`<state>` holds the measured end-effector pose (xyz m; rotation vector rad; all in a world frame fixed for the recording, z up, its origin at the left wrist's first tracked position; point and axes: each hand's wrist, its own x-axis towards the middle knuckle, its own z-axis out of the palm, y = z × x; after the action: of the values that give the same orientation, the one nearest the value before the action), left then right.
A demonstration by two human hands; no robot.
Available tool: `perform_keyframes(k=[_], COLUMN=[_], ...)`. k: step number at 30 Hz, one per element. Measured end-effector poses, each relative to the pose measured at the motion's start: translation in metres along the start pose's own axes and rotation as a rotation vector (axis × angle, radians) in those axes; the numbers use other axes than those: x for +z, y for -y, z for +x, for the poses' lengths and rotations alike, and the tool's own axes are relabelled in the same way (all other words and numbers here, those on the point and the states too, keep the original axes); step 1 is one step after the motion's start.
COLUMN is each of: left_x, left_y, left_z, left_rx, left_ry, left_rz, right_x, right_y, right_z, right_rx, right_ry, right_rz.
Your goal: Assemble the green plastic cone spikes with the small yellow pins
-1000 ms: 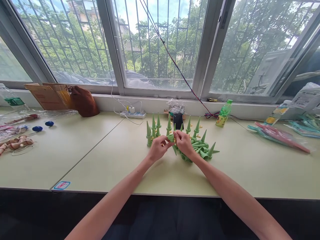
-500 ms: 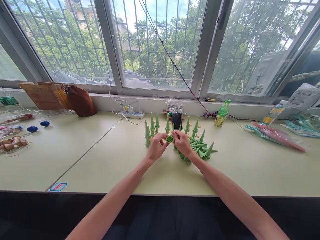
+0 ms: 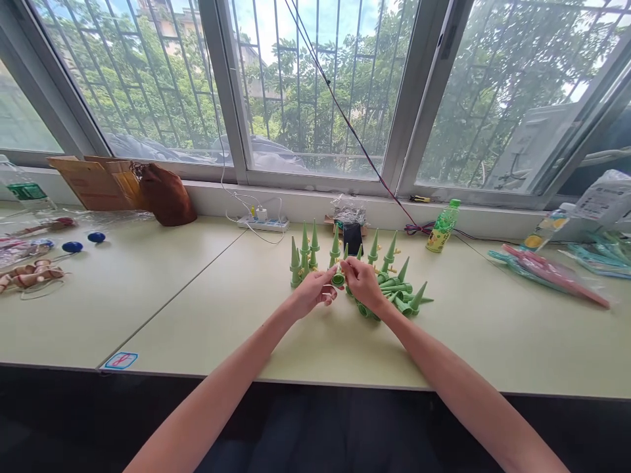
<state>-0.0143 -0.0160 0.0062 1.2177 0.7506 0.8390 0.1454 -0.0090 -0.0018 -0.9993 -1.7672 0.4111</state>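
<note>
Between my hands is a green plastic watering spike, its round open end facing me. My right hand is closed around its far part, hiding most of it. My left hand pinches its left side with thumb and forefinger, the other fingers loosely curled below. Beyond my hands, several green spikes with small yellow valves stand upright on the table. A loose pile of green spike pieces lies just right of my right hand.
At the back of the table are a power strip, a black phone-like object and a green bottle. Wrapped pink and teal items lie right. Far left are a brown pouch, blue balls and wooden pieces.
The fingers of my left hand have loosened and spread lower around the spike's open end. My right hand keeps its grip. The whole view has shifted slightly.
</note>
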Motion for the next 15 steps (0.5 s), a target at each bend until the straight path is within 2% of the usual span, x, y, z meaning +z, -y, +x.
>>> perform_keyframes(k=[9, 15], left_x=[-0.0001, 0.0026], left_y=[0.0067, 0.0081], left_z=[-0.0009, -0.0009], left_rx=[0.271, 0.387], left_ry=[-0.102, -0.219], left_rz=[0.452, 0.588], right_x=[0.0023, 0.0021], right_y=[-0.0057, -0.0068], right_z=[0.0009, 0.002], right_rx=[0.015, 0.027], right_ry=[0.01, 0.019], right_rz=[-0.058, -0.065])
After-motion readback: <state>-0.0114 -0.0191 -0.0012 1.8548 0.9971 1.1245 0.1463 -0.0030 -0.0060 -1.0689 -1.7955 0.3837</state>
